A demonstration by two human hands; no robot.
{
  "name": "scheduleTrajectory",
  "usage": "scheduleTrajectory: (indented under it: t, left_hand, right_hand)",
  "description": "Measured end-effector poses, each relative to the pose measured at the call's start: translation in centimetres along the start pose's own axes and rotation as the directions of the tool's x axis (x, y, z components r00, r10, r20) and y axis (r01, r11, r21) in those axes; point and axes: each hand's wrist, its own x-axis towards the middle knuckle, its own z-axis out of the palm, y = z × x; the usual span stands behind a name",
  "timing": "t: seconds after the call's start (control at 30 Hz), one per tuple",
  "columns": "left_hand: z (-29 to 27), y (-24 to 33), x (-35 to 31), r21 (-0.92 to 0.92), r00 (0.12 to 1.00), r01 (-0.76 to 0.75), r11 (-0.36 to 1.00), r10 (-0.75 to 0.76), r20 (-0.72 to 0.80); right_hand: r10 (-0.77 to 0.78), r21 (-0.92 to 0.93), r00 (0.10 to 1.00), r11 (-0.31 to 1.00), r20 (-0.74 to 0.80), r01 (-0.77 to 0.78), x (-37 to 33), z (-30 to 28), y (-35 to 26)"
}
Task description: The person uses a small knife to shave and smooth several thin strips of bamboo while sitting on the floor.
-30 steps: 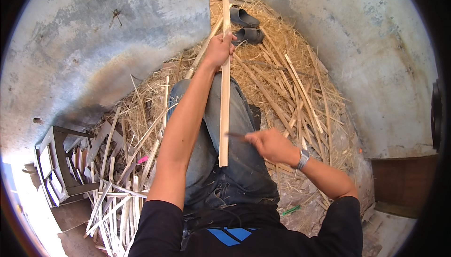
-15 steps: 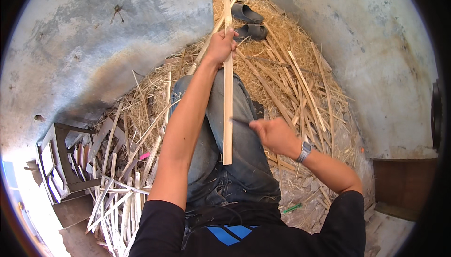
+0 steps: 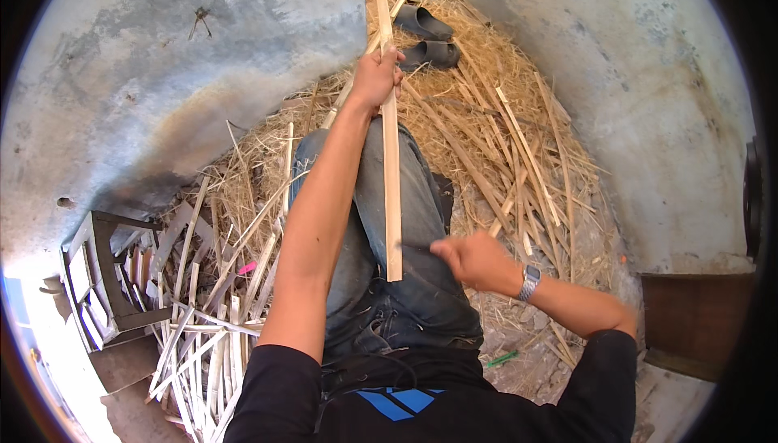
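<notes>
A long, pale strip of split bamboo or wood [image 3: 392, 192] runs lengthwise over my jeans, its near end between my thighs. My left hand [image 3: 377, 78] is closed around it well up its length, beyond my knees. To the right of the strip's near part, my right hand [image 3: 478, 261] is closed on a dark, thin blade [image 3: 419, 247], which looks like a knife. Motion blurs the blade, and its handle is hidden inside my fist. The blade's tip points at the strip's right edge; whether it touches cannot be made out.
Dark slippers [image 3: 425, 23] lie on the shavings ahead. Loose strips [image 3: 519, 151] cover the ground at right, and a pile of pale strips [image 3: 215, 370] lies at left beside a dark metal frame [image 3: 121, 281]. Grey walls [image 3: 203, 62] curve around; a green object [image 3: 502, 359] lies near my right elbow.
My right hand with the knife has moved nearer to me along the strip, slightly down in the picture. The strip's far end and my left hand have shifted a little left.
</notes>
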Motion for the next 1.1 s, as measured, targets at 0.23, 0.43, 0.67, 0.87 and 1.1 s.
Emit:
scheduleTrajectory:
  t: [0.23,0.43,0.67,0.87,1.1]
  left_hand:
    - [0.3,0.0,-0.2,-0.012,1.0,0.009,1.0,-0.009,0.016]
    - [0.9,0.2,-0.1,-0.015,1.0,0.007,1.0,-0.007,0.023]
    - [0.2,-0.4,0.2,-0.015,1.0,0.019,1.0,-0.019,0.025]
    - [-0.5,-0.7,0.7,-0.027,1.0,0.002,1.0,-0.002,-0.01]
    - [0.0,-0.2,0.1,-0.141,0.998,0.033,0.989,-0.026,0.055]
  right_hand:
    - [0.004,-0.065,0.999,0.998,0.034,-0.002,-1.2,0.3,0.3]
    - [-0.073,0.039,0.997,0.997,0.028,0.072,-2.6,2.6,0.2]
    - [0.003,-0.025,0.994,1.0,0.112,0.0,-2.9,2.3,-1.3]
    - [-0.074,0.068,0.954,0.996,0.289,0.057,-3.0,-0.1,-0.2]
    - [-0.05,0.051,0.999,0.997,-0.013,0.05,-0.9,-1.8,0.7]
